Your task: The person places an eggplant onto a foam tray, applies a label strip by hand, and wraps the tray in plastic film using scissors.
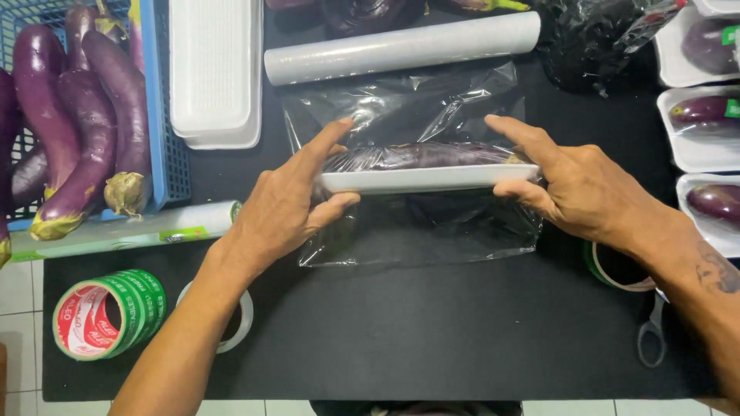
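"What's close to us?"

"Rolls of tape (108, 314) and scissors (652, 339) on the black mat (432, 331)."

"And the hands?"

"The left hand (281, 208) and right hand (586, 185) each pinch one end of a white tray (428, 179), mid-mat. An eggplant (420, 156) lies in it, under thin plastic wrap (420, 227)."

"Is it tricky to hold?"

"I think it's light. The wrap looks slippery and soft, and the tray could bend, so holding both ends seems best."

"Farther back?"

"A wrap roll (401, 48), spare trays (216, 69), and a blue basket (158, 100) of eggplants."
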